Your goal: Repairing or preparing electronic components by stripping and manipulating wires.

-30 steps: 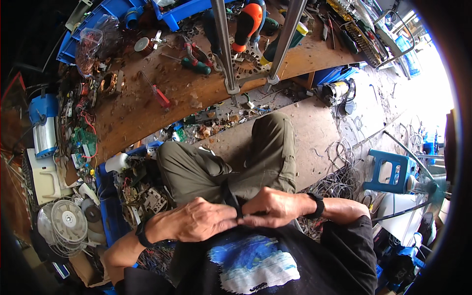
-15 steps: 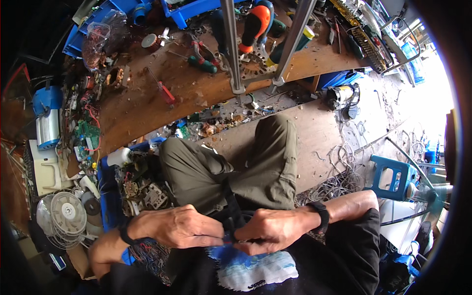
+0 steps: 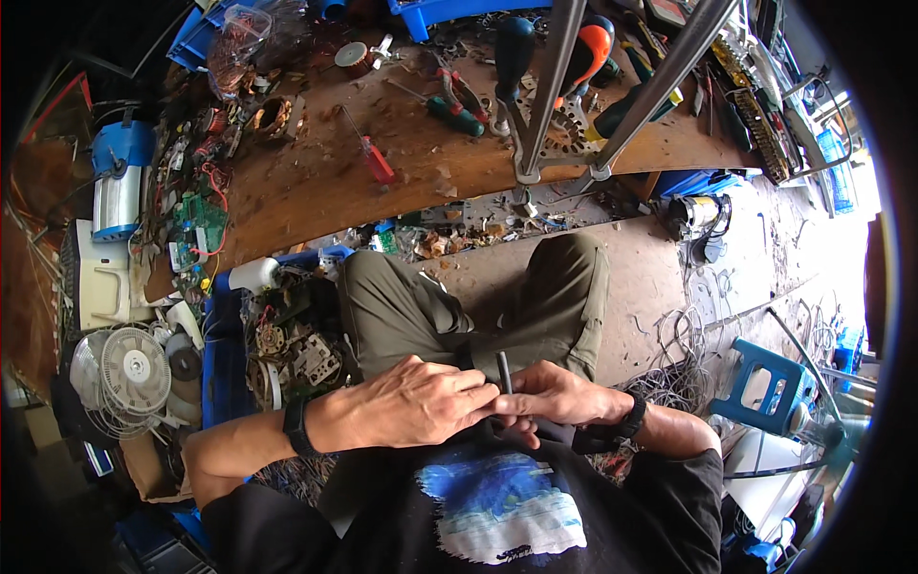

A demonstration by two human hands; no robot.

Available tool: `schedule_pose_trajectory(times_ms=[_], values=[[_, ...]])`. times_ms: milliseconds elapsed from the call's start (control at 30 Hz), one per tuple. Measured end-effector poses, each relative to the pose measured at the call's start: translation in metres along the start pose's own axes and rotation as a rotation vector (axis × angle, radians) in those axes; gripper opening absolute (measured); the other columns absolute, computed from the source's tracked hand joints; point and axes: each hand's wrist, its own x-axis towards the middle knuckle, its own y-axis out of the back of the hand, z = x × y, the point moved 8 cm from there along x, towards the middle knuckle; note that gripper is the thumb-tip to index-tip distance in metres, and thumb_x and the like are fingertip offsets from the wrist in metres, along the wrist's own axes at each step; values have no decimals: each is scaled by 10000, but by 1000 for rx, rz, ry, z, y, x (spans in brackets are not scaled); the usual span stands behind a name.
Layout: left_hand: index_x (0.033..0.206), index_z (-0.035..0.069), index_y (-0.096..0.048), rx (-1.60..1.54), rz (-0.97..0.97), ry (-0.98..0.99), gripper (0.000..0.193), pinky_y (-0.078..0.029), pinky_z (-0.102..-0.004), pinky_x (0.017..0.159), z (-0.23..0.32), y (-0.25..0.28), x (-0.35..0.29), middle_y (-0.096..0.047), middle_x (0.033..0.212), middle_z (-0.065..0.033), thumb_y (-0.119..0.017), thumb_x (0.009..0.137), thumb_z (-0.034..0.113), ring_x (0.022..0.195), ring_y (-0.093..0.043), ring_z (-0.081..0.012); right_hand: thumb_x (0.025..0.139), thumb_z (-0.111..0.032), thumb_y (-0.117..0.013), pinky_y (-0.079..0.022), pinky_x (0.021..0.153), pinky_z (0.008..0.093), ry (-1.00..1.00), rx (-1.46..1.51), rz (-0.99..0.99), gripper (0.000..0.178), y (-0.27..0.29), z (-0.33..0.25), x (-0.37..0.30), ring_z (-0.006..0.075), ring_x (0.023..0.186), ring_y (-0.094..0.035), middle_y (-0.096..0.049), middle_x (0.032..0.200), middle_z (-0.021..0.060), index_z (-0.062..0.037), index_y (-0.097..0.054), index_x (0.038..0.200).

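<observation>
The dark strip, pinched by the right hand beside the left hand's unclear grip, could have slipped if fingers slackened.

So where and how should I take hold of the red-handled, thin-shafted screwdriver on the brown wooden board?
Probably best by its red handle, with fingers coming from above and the near side: it is the screwdriver's thickest part and points toward the brown wooden board's near edge, while the thin metal shaft points away.
</observation>
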Motion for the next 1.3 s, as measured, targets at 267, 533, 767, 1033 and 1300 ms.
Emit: schedule_pose_trajectory(times_ms=[267, 533, 767, 1033, 1300], values=[[948, 76, -634, 81, 124, -73, 130, -538, -331, 513, 11, 7, -9, -528, 807, -36, -696, 918, 187, 662, -617, -191, 1067, -334, -593, -381, 461, 260, -101, 379, -121, 391, -22, 0, -10, 68, 523, -355, -375, 624, -55, -44, -573, 806], [969, 124, -656, 179, 139, -243, 150, -508, -260, 466, 44, 23, -29, -556, 828, 13, -690, 828, 161, 566, -560, -100, 1051, -120, -611, -235, 480, 256, -108, 539, -66, 360, -59, -5, -39, 56, 524, -330, -412, 643, -47, -75, -492, 714], [961, 125, -707, 220, 125, -363, 121, -427, -195, 435, 66, 40, -53, -664, 878, 60, -724, 844, 148, 529, -468, -60, 979, 76, -603, -259, 376, 275, -51, 434, -271, 540, -72, -30, -47, 153, 401, -473, -349, 526, 19, -74, -271, 580], [876, 138, -657, 263, 107, -309, 108, -390, -206, 431, 63, 58, -66, -475, 732, 61, -710, 782, 139, 508, -442, -57, 1010, -71, -625, -319, 357, 267, 116, 388, -333, 425, -54, -30, -64, 119, 418, -463, -492, 608, 41, -39, -403, 649], [927, 4, -598, -584, 443, 636, 266, -521, -313, 613, -90, 53, -143, -598, 730, -51, -564, 1073, 224, 606, -609, -143, 1044, -287, -564, -462, 379, 322, 576, 7, 822, 367, 113, -30, -147, 134, 431, -436, -491, 596, 22, -9, -573, 805]])
